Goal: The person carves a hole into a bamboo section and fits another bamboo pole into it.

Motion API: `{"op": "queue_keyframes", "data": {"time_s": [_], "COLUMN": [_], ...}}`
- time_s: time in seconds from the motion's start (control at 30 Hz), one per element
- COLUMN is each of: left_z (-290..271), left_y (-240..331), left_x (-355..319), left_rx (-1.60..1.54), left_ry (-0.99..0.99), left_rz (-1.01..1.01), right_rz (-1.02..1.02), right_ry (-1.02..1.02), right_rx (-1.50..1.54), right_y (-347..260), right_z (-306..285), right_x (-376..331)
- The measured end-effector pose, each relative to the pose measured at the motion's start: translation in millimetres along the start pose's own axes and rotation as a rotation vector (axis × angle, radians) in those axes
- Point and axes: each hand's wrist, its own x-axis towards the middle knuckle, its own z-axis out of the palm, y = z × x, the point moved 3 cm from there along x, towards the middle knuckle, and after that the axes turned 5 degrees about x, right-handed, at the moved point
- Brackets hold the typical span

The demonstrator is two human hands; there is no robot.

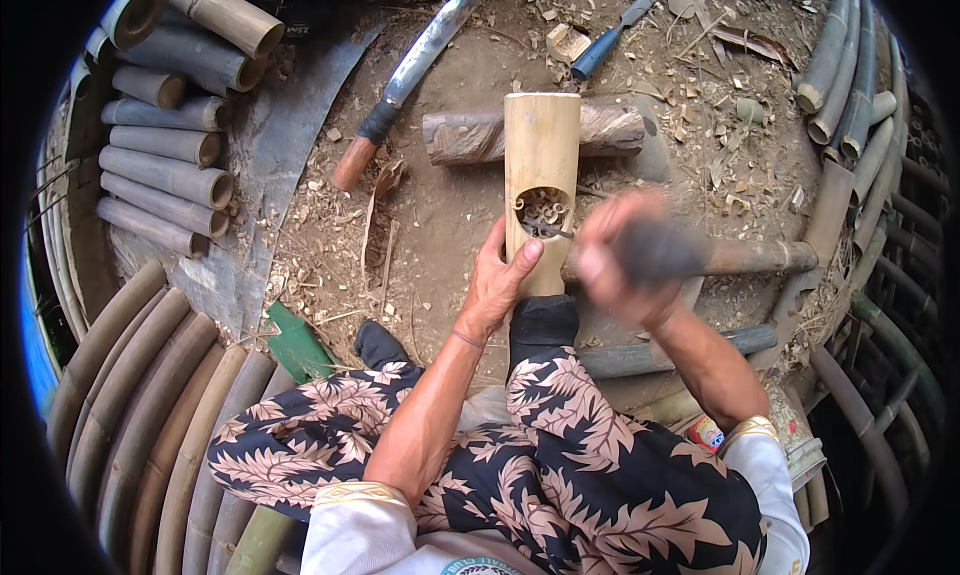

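Observation:
A pale, peeled bamboo tube (543,140) points away from me, its far part over a short rough log (465,137) and its near end by my dark-covered foot (543,325). An oval hole in its upper side holds curled shavings (545,211). My left hand (503,275) grips the tube's left side, thumb beside the hole's near edge. Closed round a tool with a thick dark handle (660,252), my right hand (622,260) is smeared by motion to the right of the tube. The tool's thin blade (552,232) reaches the hole; its exact kind is unclear.
Beyond the log lie a long knife (415,65) and a blue-handled chisel (610,40). Cut bamboo pieces (165,172) are stacked at the left, with longer poles (125,375) nearer me. More poles (850,85) line the right. Wood chips (700,135) litter the ground.

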Motion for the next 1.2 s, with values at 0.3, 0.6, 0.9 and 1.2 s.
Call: {"op": "queue_keyframes", "data": {"time_s": [0.3,0.6,0.9,1.2], "left_z": [2,14,116,82], "left_y": [8,158,95,20], "left_x": [-2,-53,-60,-47], "left_rx": [-0.001,0.246,0.629,0.285], "left_ry": [-0.088,-0.24,-0.51,-0.753], "left_rz": [-0.045,-0.204,-0.178,-0.182], "right_rz": [0.491,-0.127,0.47,0.634], "right_ry": [0.187,-0.396,0.549,-0.623], "right_rx": [0.405,-0.539,-0.356,-0.618], "right_y": [35,-76,-82,-71], "right_z": [-12,-57,-85,-65], "right_x": [63,27,-55,-6]}}
